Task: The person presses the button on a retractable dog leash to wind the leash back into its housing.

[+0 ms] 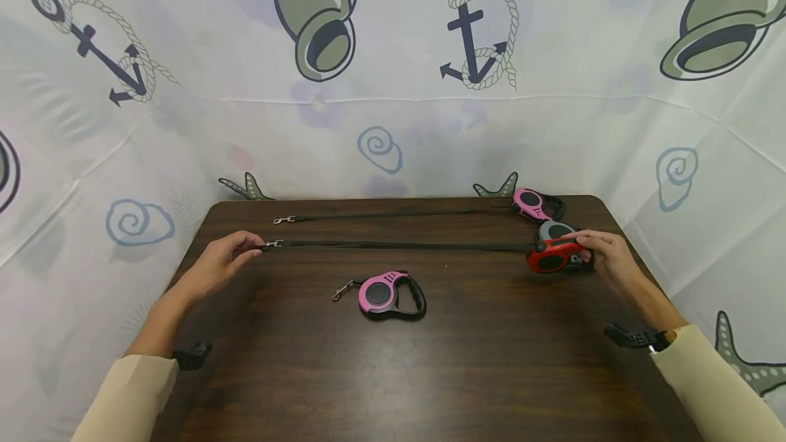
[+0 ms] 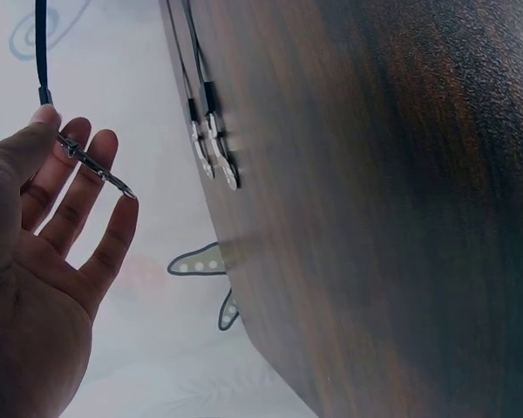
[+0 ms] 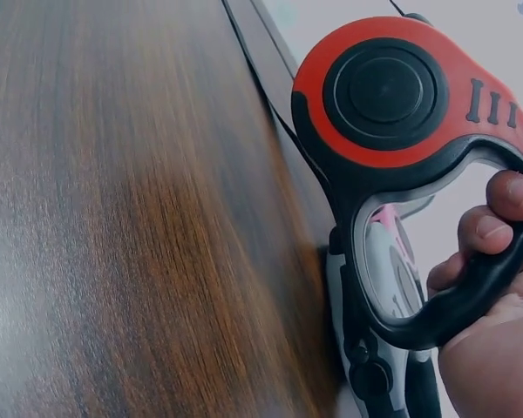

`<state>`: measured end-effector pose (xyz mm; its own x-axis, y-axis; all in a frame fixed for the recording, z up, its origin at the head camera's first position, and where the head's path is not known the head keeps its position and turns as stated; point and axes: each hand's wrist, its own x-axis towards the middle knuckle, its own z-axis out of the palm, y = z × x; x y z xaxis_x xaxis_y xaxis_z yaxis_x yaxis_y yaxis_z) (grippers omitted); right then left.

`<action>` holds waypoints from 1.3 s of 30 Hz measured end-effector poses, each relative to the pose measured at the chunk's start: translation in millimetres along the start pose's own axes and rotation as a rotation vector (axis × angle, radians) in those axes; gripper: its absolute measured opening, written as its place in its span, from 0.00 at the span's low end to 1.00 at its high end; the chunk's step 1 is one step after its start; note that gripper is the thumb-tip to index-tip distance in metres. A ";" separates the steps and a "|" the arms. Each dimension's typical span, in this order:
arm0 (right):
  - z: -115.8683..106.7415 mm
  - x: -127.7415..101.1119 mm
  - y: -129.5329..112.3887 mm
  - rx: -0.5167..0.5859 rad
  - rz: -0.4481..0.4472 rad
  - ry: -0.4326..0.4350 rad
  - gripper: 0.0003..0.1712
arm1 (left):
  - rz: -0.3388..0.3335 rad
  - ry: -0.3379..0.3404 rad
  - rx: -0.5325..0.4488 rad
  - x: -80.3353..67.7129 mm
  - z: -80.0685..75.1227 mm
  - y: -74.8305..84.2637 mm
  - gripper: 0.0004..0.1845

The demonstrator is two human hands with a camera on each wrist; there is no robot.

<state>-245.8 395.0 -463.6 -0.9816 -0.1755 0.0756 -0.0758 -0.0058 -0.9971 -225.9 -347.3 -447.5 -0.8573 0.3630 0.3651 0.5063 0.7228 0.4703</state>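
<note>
Head view: dark wood tabletop (image 1: pixel 491 374) against a nautical-print sheet; a black strap (image 1: pixel 399 245) runs left-right across it, the left hand (image 1: pixel 221 264) pinching its metal clip (image 1: pixel 273 244) and the right hand (image 1: pixel 610 258) on the red leash reel (image 1: pixel 552 254) at the far right end. Left wrist view: the clip (image 2: pixel 96 170) lies across the loosely spread fingertips (image 2: pixel 87 148) under the thumb, a narrow grip just off the tabletop edge. Right wrist view: the fingers (image 3: pixel 497 218) curl through the reel (image 3: pixel 392 113) handle, strap leading away leftward.
</note>
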 end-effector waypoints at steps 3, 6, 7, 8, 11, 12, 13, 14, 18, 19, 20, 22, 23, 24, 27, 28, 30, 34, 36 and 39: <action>0.0 -0.6 0.6 0.038 -0.003 -0.018 0.18 | -0.001 0.007 -0.003 -0.9 0.6 -0.6 0.10; -1.3 -0.9 1.4 0.080 -0.016 -0.041 0.18 | -0.003 0.013 -0.008 -1.8 1.0 -0.8 0.10; -1.7 -1.0 1.5 0.090 -0.021 -0.047 0.18 | -0.003 0.015 -0.010 -2.1 0.9 -0.6 0.10; -2.1 -1.0 1.8 0.098 -0.028 -0.052 0.18 | -0.004 0.015 -0.012 -2.5 0.9 -0.3 0.10; -3.1 0.2 2.7 0.108 -0.049 -0.062 0.19 | -0.015 0.016 -0.012 -3.9 0.1 0.0 0.10; -3.4 0.8 3.0 0.106 -0.058 -0.066 0.19 | -0.019 0.014 -0.011 -4.4 -0.2 -0.3 0.10; -3.5 1.2 3.3 0.101 -0.069 -0.071 0.19 | -0.024 0.012 -0.010 -4.8 -0.4 -0.6 0.10; -3.9 1.6 3.8 0.102 -0.079 -0.079 0.19 | -0.029 0.011 -0.009 -5.2 -0.6 -1.0 0.10; -4.0 2.7 4.8 0.108 -0.117 -0.112 0.20 | -0.029 0.011 -0.010 -6.6 -1.4 -2.8 0.11; -3.7 2.4 5.0 0.113 -0.124 -0.119 0.20 | -0.028 0.013 -0.014 -6.8 -1.2 -2.8 0.11; -3.2 1.8 5.2 0.119 -0.129 -0.121 0.20 | -0.025 0.011 -0.018 -6.9 -0.9 -2.8 0.11; -1.5 0.8 4.8 0.117 -0.135 -0.114 0.21 | -0.028 0.000 -0.030 -7.2 0.1 -2.1 0.11; -0.4 0.5 4.5 0.112 -0.134 -0.113 0.20 | -0.031 -0.004 -0.029 -7.5 0.6 -1.8 0.11; 0.8 0.6 4.2 0.104 -0.132 -0.111 0.20 | -0.037 -0.008 -0.031 -7.9 1.0 -1.6 0.11; 4.0 1.0 1.5 0.060 -0.117 -0.093 0.17 | -0.045 -0.017 -0.038 -8.0 2.4 -0.9 0.11; 5.1 1.8 0.6 0.047 -0.111 -0.090 0.17 | -0.048 -0.014 -0.039 -8.0 2.5 -1.0 0.11; 7.2 3.2 -1.3 0.035 -0.102 -0.083 0.16 | -0.046 -0.008 -0.037 -7.4 2.9 -0.9 0.11; 9.4 3.6 -3.4 0.034 -0.091 -0.076 0.16 | -0.030 -0.003 -0.038 -4.9 4.2 -1.6 0.12; 10.1 2.8 -4.1 0.038 -0.084 -0.074 0.16 | -0.022 -0.004 -0.038 -3.7 5.0 -1.4 0.12; 11.3 1.5 -4.5 0.030 -0.078 -0.067 0.16 | -0.013 -0.010 -0.039 -2.5 5.9 -0.1 0.12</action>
<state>-245.0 383.6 -459.1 -0.9589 -0.2387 0.1536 -0.1454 -0.0517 -0.9880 -224.4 -344.8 -453.3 -0.8649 0.3595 0.3503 0.4978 0.7042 0.5063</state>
